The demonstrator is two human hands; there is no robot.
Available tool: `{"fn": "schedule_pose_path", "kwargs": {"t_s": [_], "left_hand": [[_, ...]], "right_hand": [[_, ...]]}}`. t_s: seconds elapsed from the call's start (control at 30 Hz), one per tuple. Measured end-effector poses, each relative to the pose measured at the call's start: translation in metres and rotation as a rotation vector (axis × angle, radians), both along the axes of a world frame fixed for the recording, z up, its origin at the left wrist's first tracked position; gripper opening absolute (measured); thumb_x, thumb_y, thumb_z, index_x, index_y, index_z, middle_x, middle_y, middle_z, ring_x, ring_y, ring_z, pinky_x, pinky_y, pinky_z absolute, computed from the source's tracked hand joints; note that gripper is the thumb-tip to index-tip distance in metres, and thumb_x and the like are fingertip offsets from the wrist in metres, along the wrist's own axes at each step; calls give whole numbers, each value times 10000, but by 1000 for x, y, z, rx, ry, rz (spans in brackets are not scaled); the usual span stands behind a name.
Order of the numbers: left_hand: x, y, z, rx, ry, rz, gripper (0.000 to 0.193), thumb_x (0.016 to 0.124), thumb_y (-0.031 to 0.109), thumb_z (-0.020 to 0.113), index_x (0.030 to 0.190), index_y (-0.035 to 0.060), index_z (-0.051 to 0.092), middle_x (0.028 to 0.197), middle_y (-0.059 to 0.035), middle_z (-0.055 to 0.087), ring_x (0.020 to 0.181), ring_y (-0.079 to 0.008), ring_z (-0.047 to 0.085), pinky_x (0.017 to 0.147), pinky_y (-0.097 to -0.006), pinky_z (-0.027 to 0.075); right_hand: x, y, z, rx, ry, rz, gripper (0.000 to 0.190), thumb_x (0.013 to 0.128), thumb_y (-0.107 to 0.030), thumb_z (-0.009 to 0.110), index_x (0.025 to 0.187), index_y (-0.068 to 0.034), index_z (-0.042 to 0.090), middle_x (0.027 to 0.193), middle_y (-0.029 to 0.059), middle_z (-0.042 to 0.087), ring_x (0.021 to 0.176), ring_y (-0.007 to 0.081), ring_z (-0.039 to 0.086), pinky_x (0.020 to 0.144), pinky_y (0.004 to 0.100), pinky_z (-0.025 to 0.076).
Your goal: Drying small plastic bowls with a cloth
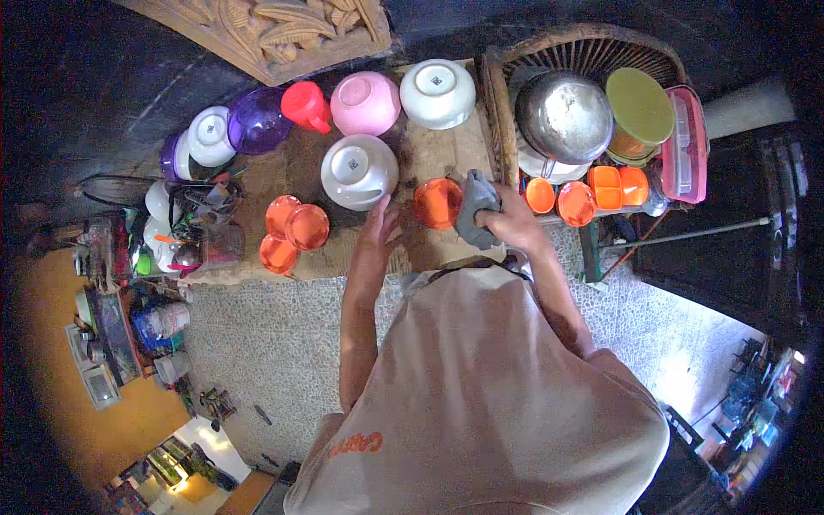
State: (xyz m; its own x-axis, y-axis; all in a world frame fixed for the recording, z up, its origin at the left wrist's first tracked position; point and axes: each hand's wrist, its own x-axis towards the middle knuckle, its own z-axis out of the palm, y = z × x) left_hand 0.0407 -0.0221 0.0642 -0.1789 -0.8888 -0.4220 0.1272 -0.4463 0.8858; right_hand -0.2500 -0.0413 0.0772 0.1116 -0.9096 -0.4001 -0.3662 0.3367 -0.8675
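On the wooden table (412,251), my right hand (515,222) grips a crumpled grey cloth (477,206) beside an orange dish (438,203). The cloth meets the dish's right edge. My left hand (380,225), its fingers partly spread, is at the near side of an upturned white bowl (359,170); whether it touches the bowl I cannot tell. Several small orange dishes (307,227) lie left of my left hand, some overlapping. Behind stand an upturned pink bowl (365,103), another upturned white bowl (438,93) and a red plastic cup (305,105).
On the right, a rack (508,122) holds a metal pan (565,117), a green-lidded container (639,106), a pink-framed box (687,145) and orange dishes (576,203). A purple bowl (259,121) and cluttered utensils (212,199) stand left. A carved wooden panel (302,32) juts in above.
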Motion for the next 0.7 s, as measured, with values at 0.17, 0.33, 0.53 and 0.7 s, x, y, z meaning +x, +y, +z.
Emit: {"fn": "schedule_pose_path", "kwargs": {"t_s": [0.17,0.33,0.53,0.7], "left_hand": [[-1,-5,-7,-28,-29,-18,811,1156,629,368,1742,73,304,1802,-126,307,1634,-335,344,1292,-507,323],[-7,-5,0,-105,-113,-65,607,1190,374,421,1708,64,357,1736,-166,389,1592,-331,420,1245,-512,430],[-21,-20,26,-138,-79,25,776,1172,565,385,1730,32,303,1755,-189,372,1609,-305,392,1289,-465,337],[-30,-21,24,-246,-139,33,697,1171,476,440,1707,40,348,1725,-187,419,1601,-305,405,1301,-468,329]], "right_hand": [[5,3,-15,-76,-29,57,690,827,-180,730,1485,3,632,1242,245,779,1193,352,753,1081,422,547],[13,5,-14,-144,41,30,664,834,-165,725,1471,3,646,1329,283,744,1291,409,707,1135,438,517],[17,-6,1,-213,-50,-5,621,840,-101,686,1449,13,650,1263,248,764,1216,360,739,1097,408,536],[16,-10,13,-227,-7,-44,583,848,-78,669,1424,15,664,1237,224,770,1181,317,750,1071,403,546]]}}
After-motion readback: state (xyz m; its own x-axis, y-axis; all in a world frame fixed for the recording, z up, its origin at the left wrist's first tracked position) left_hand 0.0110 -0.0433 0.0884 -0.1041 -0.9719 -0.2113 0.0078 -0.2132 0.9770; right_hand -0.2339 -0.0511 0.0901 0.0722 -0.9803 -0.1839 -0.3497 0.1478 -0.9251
